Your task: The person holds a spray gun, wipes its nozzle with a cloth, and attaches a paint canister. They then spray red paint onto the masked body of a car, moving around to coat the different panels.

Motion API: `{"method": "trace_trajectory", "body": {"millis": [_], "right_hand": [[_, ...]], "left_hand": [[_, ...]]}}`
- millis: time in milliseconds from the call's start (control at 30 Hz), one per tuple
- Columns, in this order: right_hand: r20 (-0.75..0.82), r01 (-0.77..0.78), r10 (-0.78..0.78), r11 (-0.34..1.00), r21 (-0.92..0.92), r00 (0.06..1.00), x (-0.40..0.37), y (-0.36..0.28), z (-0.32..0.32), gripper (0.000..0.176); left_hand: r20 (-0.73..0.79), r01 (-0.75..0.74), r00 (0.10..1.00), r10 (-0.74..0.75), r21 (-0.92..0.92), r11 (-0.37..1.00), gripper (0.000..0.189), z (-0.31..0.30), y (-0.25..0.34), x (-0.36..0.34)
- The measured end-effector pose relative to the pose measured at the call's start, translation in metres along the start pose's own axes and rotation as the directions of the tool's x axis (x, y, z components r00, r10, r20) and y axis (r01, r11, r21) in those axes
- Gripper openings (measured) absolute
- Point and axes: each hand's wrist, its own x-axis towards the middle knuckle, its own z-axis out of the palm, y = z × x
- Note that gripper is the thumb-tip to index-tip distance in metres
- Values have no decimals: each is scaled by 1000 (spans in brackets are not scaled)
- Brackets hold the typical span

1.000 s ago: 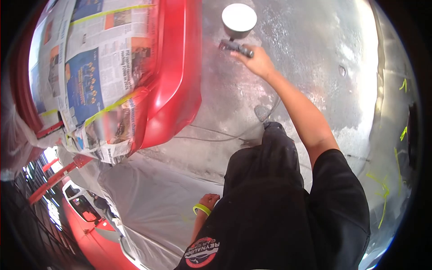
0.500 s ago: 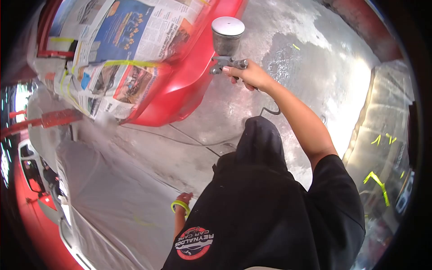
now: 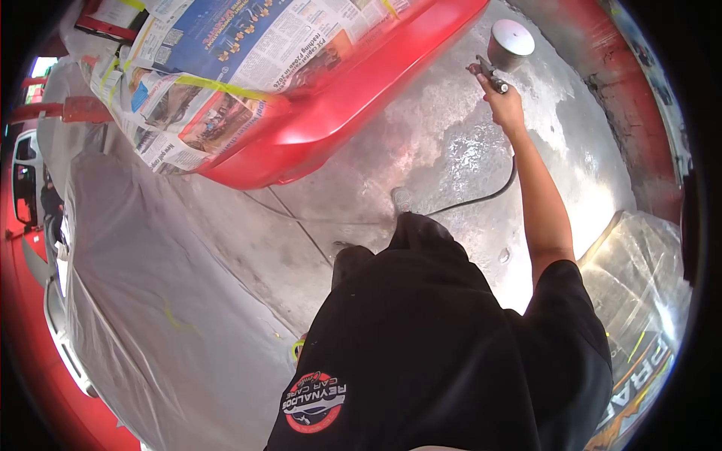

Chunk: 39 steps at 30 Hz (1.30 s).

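Observation:
My right hand [image 3: 508,107] is wrapped round the handle of a paint spray gun [image 3: 490,77], out to the upper right. On the gun sits a round cup with a pale lid [image 3: 513,36]. The gun is over the concrete floor, apart from the glossy red bumper [image 3: 316,139]. Newspaper sheets [image 3: 293,45], held with yellow-green tape [image 3: 226,88], cover the panel above the bumper. My left hand is almost wholly hidden behind my black shirt; only a bit of a yellow ring [image 3: 298,350], like a tape roll, shows at its wrist, and its fingers cannot be seen.
A dark hose [image 3: 481,199] runs from the gun across the concrete floor [image 3: 421,173]. Plastic sheeting [image 3: 150,301] hangs on the left, beside a red vehicle [image 3: 30,301]. More clear sheeting [image 3: 639,263] lies at the right, below a red-stained wall edge [image 3: 647,128].
My right hand has carried the spray gun right and upward, away from the bumper. My left hand has slipped behind my shirt. The view has shifted, with more of the bumper showing.

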Motion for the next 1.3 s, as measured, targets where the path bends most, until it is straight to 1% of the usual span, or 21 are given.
{"method": "trace_trajectory", "body": {"millis": [67, 100, 133, 200, 267, 300, 333, 367, 467, 500, 533, 600, 667, 733, 767, 867, 1033, 1100, 1167, 1233, 1300], "right_hand": [[69, -55, 51, 997, 56, 996, 1, -13, -1, 53], [90, -18, 11, 996, 84, 996, -8, -24, 5, 52], [129, -38, 22, 992, 120, 991, -12, -25, 19, 49], [289, -50, -13, 977, 208, 957, -39, -47, 36, 44], [419, -75, -64, 949, 307, 906, -67, -62, 58, 41], [480, -80, -106, 933, 350, 871, -82, -69, 66, 40], [558, -127, -102, 926, 356, 823, -93, -70, 77, 40], [632, -173, -100, 918, 356, 769, -102, -71, 85, 39], [732, -275, -152, 861, 428, 664, -122, -80, 90, 39], [732, -266, -162, 862, 431, 661, -124, -83, 90, 39], [711, -263, -173, 849, 458, 681, -127, -87, 88, 40], [667, -253, -194, 821, 512, 720, -132, -95, 88, 41], [614, -234, -190, 808, 541, 766, -138, -95, 93, 41], [575, -223, -176, 801, 556, 799, -145, -92, 100, 42], [560, -222, -166, 799, 559, 812, -150, -88, 106, 42], [530, -232, -125, 800, 554, 839, -168, -72, 125, 41], [450, -224, -106, 752, 620, 887, -205, -54, 158, 39], [418, -230, -91, 721, 654, 904, -221, -53, 170, 37], [400, -258, -81, 645, 719, 913, -233, -61, 176, 35], [396, -279, -73, 594, 755, 915, -246, -66, 179, 34], [376, -275, -72, 559, 782, 924, -246, -73, 184, 34]], "left_hand": [[-21, -26, 999, 27, 58, 998, 27, 7, 8, 3], [-38, -45, 998, 49, 97, 994, 27, 7, 11, 6], [-62, -64, 995, 74, 150, 987, 26, 4, 13, 10], [-122, -138, 975, 188, 338, 931, 26, -1, 7, 23], [-163, 71, 984, -76, -38, 997, 29, -55, 57, 11], [-172, 175, 960, -221, -250, 952, 30, -110, 135, -19], [-179, 224, 934, -308, -377, 899, 31, -143, 187, -41], [-182, 250, 913, -364, -454, 855, 33, -167, 224, -58], [-221, 134, 924, -312, -578, 805, 35, -167, 229, -63], [-211, 139, 928, -307, -568, 811, 36, -165, 230, -64], [-147, 153, 941, -306, -620, 769, 36, -155, 218, -63], [-19, 187, 958, -285, -714, 675, 35, -113, 163, -44], [-120, 179, 943, -309, -601, 779, 33, -43, 94, -25], [-161, 213, 946, -280, -341, 915, 32, -5, 64, -24], [-162, 219, 950, -266, -262, 940, 32, 2, 61, -28], [-113, 212, 965, -238, -205, 956, 33, 10, 47, -41], [-68, 162, 983, -173, -145, 976, 34, -25, 17, -67], [-59, 160, 984, -167, -113, 981, 34, -68, 18, -84], [-62, 159, 984, -165, -93, 983, 35, -127, 48, -99], [-89, 189, 976, -197, -85, 978, 35, -169, 61, -110], [-136, 264, 952, -275, -97, 960, 36, -185, 45, -107]]}}
